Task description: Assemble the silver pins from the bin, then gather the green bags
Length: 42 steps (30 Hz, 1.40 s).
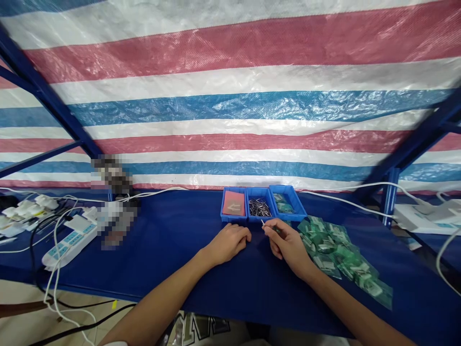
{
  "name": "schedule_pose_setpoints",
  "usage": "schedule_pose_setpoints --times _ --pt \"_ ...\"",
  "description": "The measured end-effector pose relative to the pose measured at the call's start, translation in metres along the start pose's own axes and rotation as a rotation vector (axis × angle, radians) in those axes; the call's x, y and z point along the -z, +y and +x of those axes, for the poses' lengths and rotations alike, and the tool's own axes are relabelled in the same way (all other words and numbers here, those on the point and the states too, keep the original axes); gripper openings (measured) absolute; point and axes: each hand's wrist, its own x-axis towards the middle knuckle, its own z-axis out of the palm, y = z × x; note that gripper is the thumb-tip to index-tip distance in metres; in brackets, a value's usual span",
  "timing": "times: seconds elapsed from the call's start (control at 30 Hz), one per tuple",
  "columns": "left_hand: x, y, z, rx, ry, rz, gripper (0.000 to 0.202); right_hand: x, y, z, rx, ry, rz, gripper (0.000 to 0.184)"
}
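My left hand rests on the blue table cloth with its fingers curled under; whether anything is in them is hidden. My right hand is pinched on a small thin metal piece just in front of the middle tray. Three small blue trays stand in a row behind the hands: the left tray holds a pink packet, the middle tray holds several small metal pins, the right tray holds green packets. A pile of small green packets lies to the right of my right hand.
A white power strip with cables lies at the left, with more white plugs behind it. A blurred-out object stands left of centre. White cables and boxes sit at the right. A striped tarp hangs behind blue frame posts.
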Motion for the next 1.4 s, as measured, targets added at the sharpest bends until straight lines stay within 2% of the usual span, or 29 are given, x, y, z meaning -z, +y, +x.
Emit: schedule_pose_setpoints --times 0.3,0.53,0.7,0.83,0.93,1.03,1.13,1.27,1.4 --pt "-0.002 -0.003 -0.001 -0.003 -0.005 0.001 0.013 0.002 -0.009 0.003 -0.147 -0.039 0.274 0.035" --pt "-0.002 -0.003 0.000 -0.008 -0.009 0.004 0.013 0.002 -0.018 0.004 -0.186 -0.035 0.336 0.034" --pt "-0.001 -0.002 0.000 -0.008 -0.003 0.004 0.013 0.002 -0.011 0.005 -0.082 0.073 0.124 0.039" --pt "0.000 -0.002 -0.001 -0.005 0.000 0.005 0.014 0.005 -0.006 0.002 0.155 0.178 -0.262 0.031" --pt "0.000 -0.002 -0.001 -0.005 -0.008 0.004 0.013 0.005 -0.007 -0.002 0.330 0.190 -0.516 0.022" --pt "0.000 -0.002 0.000 0.000 -0.011 -0.001 0.012 0.004 -0.008 -0.004 0.357 0.173 -0.612 0.022" --pt "0.000 -0.003 0.000 0.004 -0.004 0.000 0.013 0.003 -0.005 -0.002 0.248 0.125 -0.480 0.026" --pt "-0.001 -0.003 -0.001 -0.005 0.004 0.007 0.015 0.003 -0.002 0.003 -0.024 0.031 -0.078 0.040" --pt "-0.002 -0.004 -0.001 -0.011 0.015 0.009 0.016 0.004 -0.006 0.006 -0.114 0.055 0.155 0.044"
